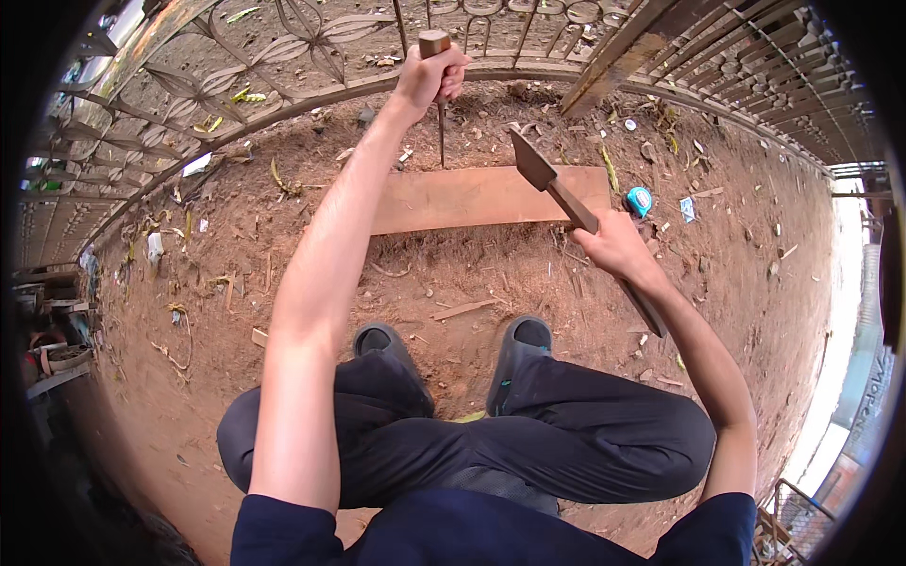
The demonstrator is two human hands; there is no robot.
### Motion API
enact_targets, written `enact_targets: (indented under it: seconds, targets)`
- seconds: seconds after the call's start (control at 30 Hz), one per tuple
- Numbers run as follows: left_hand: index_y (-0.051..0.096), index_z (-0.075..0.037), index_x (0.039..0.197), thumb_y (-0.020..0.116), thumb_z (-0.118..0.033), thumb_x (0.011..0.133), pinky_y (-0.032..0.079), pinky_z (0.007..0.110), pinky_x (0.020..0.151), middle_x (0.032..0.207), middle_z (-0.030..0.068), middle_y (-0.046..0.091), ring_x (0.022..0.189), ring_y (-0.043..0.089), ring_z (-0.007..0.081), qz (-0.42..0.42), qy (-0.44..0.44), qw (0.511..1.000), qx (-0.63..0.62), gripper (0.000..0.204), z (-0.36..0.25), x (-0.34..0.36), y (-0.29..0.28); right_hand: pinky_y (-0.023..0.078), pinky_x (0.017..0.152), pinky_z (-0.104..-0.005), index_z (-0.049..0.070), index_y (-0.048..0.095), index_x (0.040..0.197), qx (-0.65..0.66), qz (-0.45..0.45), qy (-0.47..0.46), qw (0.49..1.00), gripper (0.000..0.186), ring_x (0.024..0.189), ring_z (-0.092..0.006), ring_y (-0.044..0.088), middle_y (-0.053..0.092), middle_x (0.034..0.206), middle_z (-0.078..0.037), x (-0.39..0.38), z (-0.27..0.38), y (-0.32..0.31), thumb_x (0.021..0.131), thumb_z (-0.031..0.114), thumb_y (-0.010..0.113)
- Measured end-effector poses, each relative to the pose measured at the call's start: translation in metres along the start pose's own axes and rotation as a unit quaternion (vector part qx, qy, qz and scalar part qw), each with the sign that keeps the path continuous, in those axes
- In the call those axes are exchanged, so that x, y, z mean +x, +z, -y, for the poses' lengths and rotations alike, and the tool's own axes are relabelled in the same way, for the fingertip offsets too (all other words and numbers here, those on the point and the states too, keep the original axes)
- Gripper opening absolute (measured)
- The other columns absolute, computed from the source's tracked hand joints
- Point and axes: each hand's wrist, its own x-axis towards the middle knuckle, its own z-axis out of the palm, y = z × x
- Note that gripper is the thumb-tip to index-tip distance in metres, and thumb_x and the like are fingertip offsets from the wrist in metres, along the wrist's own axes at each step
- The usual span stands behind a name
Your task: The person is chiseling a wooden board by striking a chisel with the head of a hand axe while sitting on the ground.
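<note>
My left hand is closed around the wooden handle of a chisel, held upright with its thin metal shank pointing down. The chisel's tip is at the far edge of a flat wooden board on the ground; I cannot tell whether it touches. My right hand grips the wooden handle of an adze. Its broad metal head is over the right part of the board, to the right of the chisel, and the handle's end sticks out behind my hand.
A blue tape measure lies on the dirt just right of the board. Beyond the board runs an ornate metal fence, with a post at the far right. My sandalled feet are on the near side. Wood scraps and litter dot the ground.
</note>
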Motion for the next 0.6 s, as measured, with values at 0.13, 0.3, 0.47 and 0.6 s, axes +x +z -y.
enact_targets:
  seconds: [0.13,0.3,0.47,0.6]
  targets:
    - [0.050,-0.009,0.065,0.068,-0.021,0.087,0.032,0.024,0.045,0.056,-0.0038,0.046,0.046,0.041,0.0065,0.066,-0.021,0.978,0.195,0.031,-0.038,-0.011,0.031,0.053,0.079,-0.0496,-0.007,0.054,0.108,-0.060,-0.078,-0.017,0.995,0.041,0.087,-0.0438,0.066,0.066,0.089,-0.030,0.034,-0.055,0.056,0.082,0.022,0.067]
    - [0.051,-0.010,0.067,0.070,-0.022,0.090,0.033,0.024,0.050,0.057,-0.0052,0.046,0.054,0.043,0.0048,0.196,-0.031,0.909,0.365,0.032,-0.040,-0.069,0.040,0.054,0.076,-0.0507,-0.004,0.044,0.117,-0.135,-0.132,-0.084,0.978,0.049,0.086,-0.0445,0.065,0.065,0.087,-0.028,0.058,-0.110,0.088,0.080,0.015,0.070]
    - [0.048,-0.009,0.066,0.070,-0.014,0.089,0.032,0.024,0.049,0.059,-0.0042,0.048,0.054,0.043,0.0052,0.158,-0.100,0.962,0.197,0.032,-0.012,-0.094,0.027,0.055,0.071,-0.0494,-0.002,0.041,0.117,-0.215,-0.080,-0.174,0.958,0.052,0.084,-0.0441,0.065,0.064,0.086,-0.026,0.077,-0.118,0.075,0.078,0.014,0.071]
    - [0.046,-0.010,0.065,0.068,-0.004,0.085,0.032,0.024,0.047,0.059,-0.0029,0.048,0.052,0.043,0.0054,0.143,-0.096,0.983,0.056,0.030,0.024,-0.087,0.020,0.056,0.072,-0.0470,-0.002,0.040,0.117,-0.296,0.035,-0.088,0.951,0.060,0.089,-0.0412,0.066,0.063,0.096,-0.025,0.074,-0.112,0.080,0.074,0.020,0.076]
